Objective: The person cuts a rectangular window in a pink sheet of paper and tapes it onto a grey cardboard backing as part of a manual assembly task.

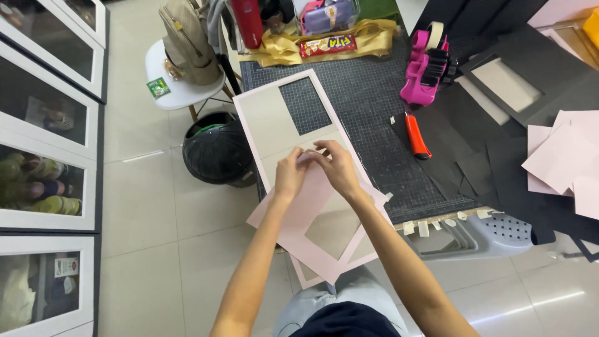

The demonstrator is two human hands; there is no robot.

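pink sheets [564, 159] cut off rightward

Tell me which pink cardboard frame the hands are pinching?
The lower pale pink cardboard frame, overhanging the table edge: left hand and right hand pinch its top edge. The other pink frame lies flat on the grey cutting mat, untouched.
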